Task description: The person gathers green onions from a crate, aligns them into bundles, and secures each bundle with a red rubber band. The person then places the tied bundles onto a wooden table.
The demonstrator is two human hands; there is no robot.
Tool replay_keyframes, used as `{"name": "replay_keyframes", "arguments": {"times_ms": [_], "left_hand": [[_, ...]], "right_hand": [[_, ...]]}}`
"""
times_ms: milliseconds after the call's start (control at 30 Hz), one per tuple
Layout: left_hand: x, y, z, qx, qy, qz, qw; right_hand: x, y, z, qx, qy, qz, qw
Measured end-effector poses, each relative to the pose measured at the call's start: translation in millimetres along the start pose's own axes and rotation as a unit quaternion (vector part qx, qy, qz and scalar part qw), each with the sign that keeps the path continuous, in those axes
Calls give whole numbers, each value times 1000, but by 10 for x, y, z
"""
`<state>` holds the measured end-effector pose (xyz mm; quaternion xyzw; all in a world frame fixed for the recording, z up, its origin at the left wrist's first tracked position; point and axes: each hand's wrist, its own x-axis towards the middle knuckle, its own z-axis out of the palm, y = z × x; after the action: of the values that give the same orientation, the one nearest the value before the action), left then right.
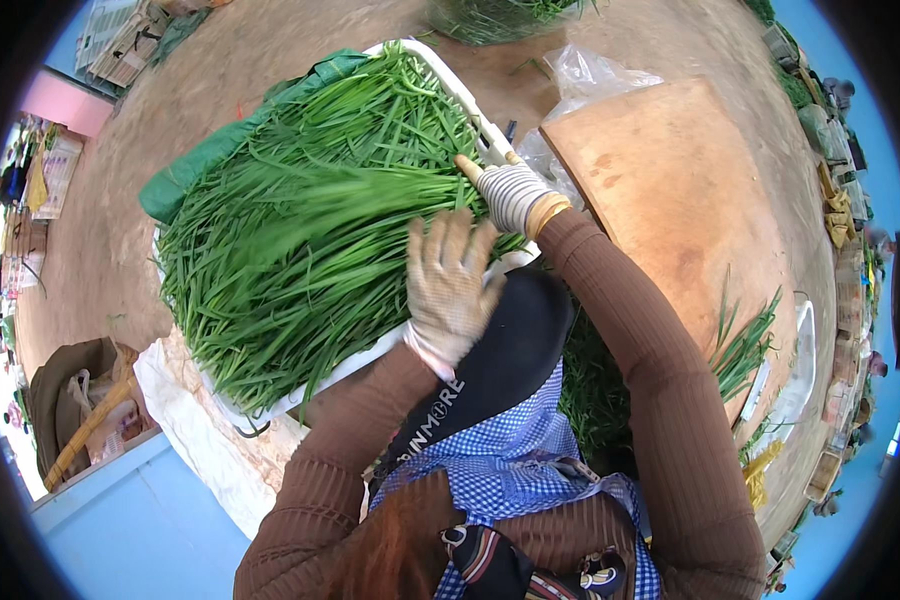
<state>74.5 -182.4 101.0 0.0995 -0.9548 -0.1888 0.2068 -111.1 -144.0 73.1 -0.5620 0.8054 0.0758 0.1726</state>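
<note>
A white plastic crate (461,86) in front of me is heaped with long, flat green leaves that look like garlic chives (270,300). At its right rim is my right hand (514,195), in a striped glove with yellowish fingertips. It grips the near end of a motion-blurred bunch of chives (360,191) that lies across the heap. My left hand (450,281), in a soiled pale glove, is palm down with fingers spread at the crate's near right edge, beside the leaves. It holds nothing; whether it touches them is unclear.
Green cloth (202,165) lines the crate's far left side. A wooden board (667,165) stands to the right, with loose chives (746,345) on its near end. Clear plastic (592,75) lies behind it. A blue panel (142,502) is at lower left.
</note>
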Motion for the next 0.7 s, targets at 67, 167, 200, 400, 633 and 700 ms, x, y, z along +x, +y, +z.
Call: {"name": "replay_keyframes", "arguments": {"times_ms": [67,167,200,400,633,700], "left_hand": [[-213,96,1,-166,21,-14,986],[-293,253,8,-566,-54,-297,767],[-266,206,58,-667,-57,-373,642],[-44,13,229,-795,-29,-456,399],[-43,-19,316,-854,13,-431,293],[-6,54,139,-914,28,-299,274]], "right_hand": [[42,-19,-55,-8,-30,18,999],[52,-96,-180,-32,-43,34,998],[44,-110,-226,-45,-39,38,997],[-170,-287,-606,-27,-41,38,998],[-424,-602,-537,-136,117,-2,984],[-578,-871,-546,-148,120,24,981]]}}
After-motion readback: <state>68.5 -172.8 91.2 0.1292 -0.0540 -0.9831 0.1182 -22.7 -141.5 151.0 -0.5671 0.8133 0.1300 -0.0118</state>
